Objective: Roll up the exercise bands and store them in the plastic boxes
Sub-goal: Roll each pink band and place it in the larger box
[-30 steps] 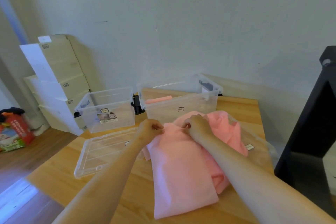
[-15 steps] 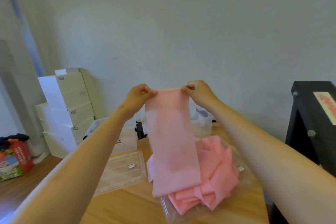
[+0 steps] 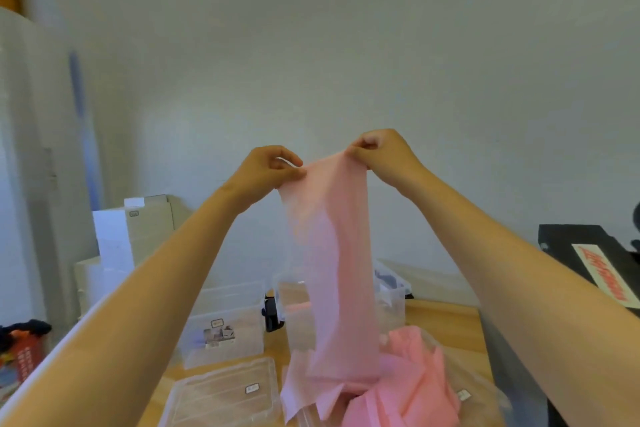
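Below the fingers, well down, I note the table [image 3: 443, 319], which carries all the task items. On it, beyond the line dropped from the fingers, stand two clear boxes, both without lids: the left box [image 3: 225, 322] under the left forearm side, and the right box [image 3: 391, 291] behind the hanging band. One lid [image 3: 221, 399] lies flat, low and to the left of the left fingers.

The band [image 3: 339, 270] hangs straight down from the fingers, spread to its width between them and unrolled. Its lower end reaches the pile [image 3: 415, 388] of loose pink bands, which lies below the right fingers on what appears to be a second lid.

The left hand [image 3: 266, 166] pinches the band's upper left corner between thumb and forefinger. The right hand [image 3: 381, 152] pinches the upper right corner likewise, with its other fingers [image 3: 363, 144] curled in.

Assessment: the task is at an early stage. A pink shape shows inside the right box; it may be a stored roll, but I cannot confirm this. The left box shows only a label card. The held band is not yet rolled, the pile is untouched, and the boxes are unclosed.
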Demonstrator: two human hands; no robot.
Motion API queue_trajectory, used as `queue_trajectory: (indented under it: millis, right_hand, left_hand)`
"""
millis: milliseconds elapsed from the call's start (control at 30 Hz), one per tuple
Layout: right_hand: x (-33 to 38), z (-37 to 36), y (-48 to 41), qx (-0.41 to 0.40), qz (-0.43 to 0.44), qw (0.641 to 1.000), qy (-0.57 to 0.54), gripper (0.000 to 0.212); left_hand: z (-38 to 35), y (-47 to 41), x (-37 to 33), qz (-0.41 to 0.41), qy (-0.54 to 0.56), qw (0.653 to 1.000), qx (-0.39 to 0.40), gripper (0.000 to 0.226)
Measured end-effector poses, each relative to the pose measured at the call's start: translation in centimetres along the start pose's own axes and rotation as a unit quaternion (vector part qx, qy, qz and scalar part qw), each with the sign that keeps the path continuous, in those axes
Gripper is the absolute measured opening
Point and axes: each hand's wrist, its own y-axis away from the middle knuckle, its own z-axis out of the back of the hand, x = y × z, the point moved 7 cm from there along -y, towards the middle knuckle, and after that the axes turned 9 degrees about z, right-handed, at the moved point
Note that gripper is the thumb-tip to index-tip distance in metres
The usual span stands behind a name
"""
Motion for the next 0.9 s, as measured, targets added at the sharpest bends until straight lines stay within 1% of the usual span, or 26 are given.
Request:
queue_trajectory:
  millis: [33, 133, 233, 333, 400, 467, 500, 567, 667, 700, 767, 833, 867, 900]
  right_hand:
    - [0.2, 0.2, 0.1, 0.000, 0.001, 1.000, 0.002, 0.015]
    - [-0.1, -0.1, 0.8, 0.013, -0.013, 1.000, -0.025, 0.013]
    - [-0.9, -1.0, 1.5, 0.052, -0.032, 0.998, -0.005, 0.009]
    - [-1.5, -1.9, 2.2, 0.093, -0.048, 0.994, -0.010, 0.009]
    - [-1.6, -2.5, 2.9, 0.153, -0.072, 0.984, -0.053, 0.009]
    - [-1.4, -3.0, 3.7, 0.225, -0.098, 0.963, -0.113, 0.010]
    - [-1.3, -3.1, 4.0, 0.243, -0.100, 0.956, -0.131, 0.011]
    - [-1.0, -2.9, 3.9, 0.234, -0.093, 0.956, -0.151, 0.011]
    - [-0.8, -2.1, 3.3, 0.167, -0.074, 0.974, -0.137, 0.010]
    - [-0.7, -1.9, 3.2, 0.156, -0.071, 0.976, -0.133, 0.011]
    - [-0.3, -2.0, 3.2, 0.166, -0.075, 0.966, -0.181, 0.016]
    - [0.3, -2.0, 3.3, 0.175, -0.082, 0.944, -0.266, 0.020]
    - [0.4, -1.8, 3.2, 0.171, -0.082, 0.938, -0.290, 0.021]
    - [0.4, -1.5, 3.1, 0.164, -0.081, 0.940, -0.287, 0.021]
  left_hand:
    - [0.0, 0.1, 0.1, 0.004, -0.002, 1.000, 0.010, 0.008]
    - [-0.2, 0.6, 0.9, 0.028, 0.038, 0.998, 0.047, 0.008]
    - [-0.7, 1.1, 2.5, 0.051, 0.000, 0.995, 0.080, 0.006]
    - [-0.4, 1.4, 3.3, 0.055, -0.011, 0.995, 0.077, 0.013]
    - [-0.2, 1.6, 3.3, 0.060, 0.013, 0.994, 0.087, 0.018]
    - [0.1, 1.9, 3.3, 0.073, 0.026, 0.992, 0.098, 0.020]
    - [0.1, 2.0, 3.3, 0.081, 0.027, 0.991, 0.101, 0.019]
    - [0.2, 2.2, 3.1, 0.091, 0.032, 0.990, 0.105, 0.017]
    - [0.3, 2.5, 2.3, 0.085, 0.036, 0.991, 0.098, 0.015]
    - [0.4, 2.6, 2.1, 0.081, 0.044, 0.991, 0.099, 0.015]
    - [0.4, 2.7, 1.5, 0.077, 0.087, 0.987, 0.113, 0.011]
    - [0.4, 2.8, 0.9, 0.073, 0.150, 0.978, 0.129, 0.011]
    - [0.5, 2.8, 0.8, 0.073, 0.160, 0.976, 0.131, 0.014]
    - [0.5, 2.6, 0.9, 0.071, 0.145, 0.979, 0.126, 0.014]
